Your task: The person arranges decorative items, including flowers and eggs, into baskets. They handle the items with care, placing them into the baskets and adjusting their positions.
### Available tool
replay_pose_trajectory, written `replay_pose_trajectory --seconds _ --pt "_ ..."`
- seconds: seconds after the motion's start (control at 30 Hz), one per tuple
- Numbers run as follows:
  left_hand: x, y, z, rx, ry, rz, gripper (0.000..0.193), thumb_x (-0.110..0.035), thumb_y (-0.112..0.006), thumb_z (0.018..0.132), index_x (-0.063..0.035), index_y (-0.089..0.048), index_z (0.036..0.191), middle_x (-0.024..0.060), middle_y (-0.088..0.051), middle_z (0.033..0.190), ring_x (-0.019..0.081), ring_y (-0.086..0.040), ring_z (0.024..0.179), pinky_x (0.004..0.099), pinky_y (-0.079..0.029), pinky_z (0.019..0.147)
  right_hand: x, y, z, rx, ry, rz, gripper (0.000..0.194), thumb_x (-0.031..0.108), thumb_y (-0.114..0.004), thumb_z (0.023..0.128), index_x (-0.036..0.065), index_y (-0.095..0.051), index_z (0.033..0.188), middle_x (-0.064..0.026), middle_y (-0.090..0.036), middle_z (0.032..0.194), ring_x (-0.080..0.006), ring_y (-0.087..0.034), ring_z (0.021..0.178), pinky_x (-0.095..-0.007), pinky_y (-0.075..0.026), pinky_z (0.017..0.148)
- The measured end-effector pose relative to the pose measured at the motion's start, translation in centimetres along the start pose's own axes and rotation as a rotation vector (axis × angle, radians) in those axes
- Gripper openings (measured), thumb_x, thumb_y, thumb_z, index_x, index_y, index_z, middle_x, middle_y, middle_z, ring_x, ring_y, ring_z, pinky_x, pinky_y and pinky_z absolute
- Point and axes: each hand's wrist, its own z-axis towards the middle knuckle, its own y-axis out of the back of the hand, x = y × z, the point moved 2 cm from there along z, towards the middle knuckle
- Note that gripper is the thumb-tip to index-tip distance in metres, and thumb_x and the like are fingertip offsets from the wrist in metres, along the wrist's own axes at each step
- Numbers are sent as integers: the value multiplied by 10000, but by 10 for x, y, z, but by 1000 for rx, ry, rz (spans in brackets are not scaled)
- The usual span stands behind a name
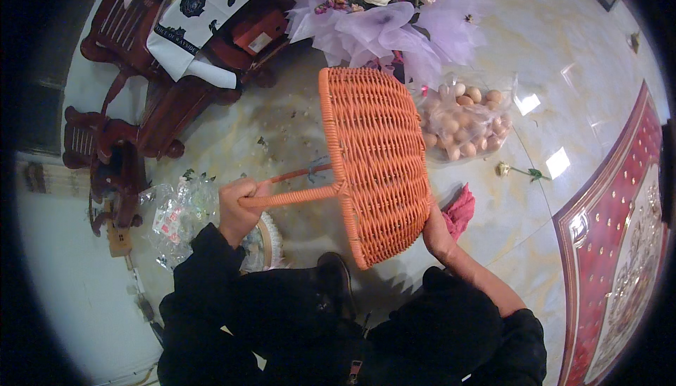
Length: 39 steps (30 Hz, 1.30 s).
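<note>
An orange wicker basket [377, 169] is tipped on its side in front of me, its woven outside facing right and its opening to the left. My left hand [240, 209] is closed around the basket's wrapped handle. At the lower right of the basket, my right hand [437, 227] is against the woven underside, its fingers mostly hidden behind the wicker. A clear plastic bag of brown eggs [467, 127] lies on the tiled floor beyond the basket. Near my right hand is a crumpled red cloth [460, 211] on the floor.
A bouquet in lilac wrapping [391, 27] stands ahead. Dark red carved wooden furniture [174, 100] with a floral cloth [195, 11] is at the upper left. Crinkled clear plastic [177, 217] lies left, a single cut flower [504, 169] right, and a red patterned rug [597, 259] farther right.
</note>
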Motion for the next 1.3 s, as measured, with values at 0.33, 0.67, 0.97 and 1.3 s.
replay_pose_trajectory --seconds 0.33,0.67,0.97,1.3 --pt "30 -21 -10 -35 225 -145 442 -178 -611 975 -3 -438 608 13 -407 572 91 -351 568 315 -293 505 29 -16 -5 15 279 -427 652 398 -197 1049 -26 -131 1540 -201 -120 1613 -359 -62 1500 -418 -67 1213" --pt "67 -37 -12 -123 410 -356 488 -349 -480 1047 -48 -472 663 -36 -438 669 67 -386 651 271 -332 580 71 -31 -25 133 285 -807 754 422 -450 988 6 -156 1543 -293 -143 1572 -468 -114 1462 -492 -140 1193" --pt "84 -32 -15 -192 451 -436 520 -442 -431 1050 -32 -536 748 -21 -523 741 86 -466 720 273 -421 691 93 -40 -35 197 410 -1042 920 573 -669 835 95 -289 1523 -363 -269 1476 -503 -308 1368 -541 -298 1106" --pt "62 -36 0 -142 580 -799 556 -506 -377 1042 -17 -600 900 24 -614 791 116 -566 700 278 -476 667 112 -49 -43 236 733 -1074 839 545 -762 721 231 -477 1444 -283 -427 1316 -413 -480 1105 -503 -396 910"
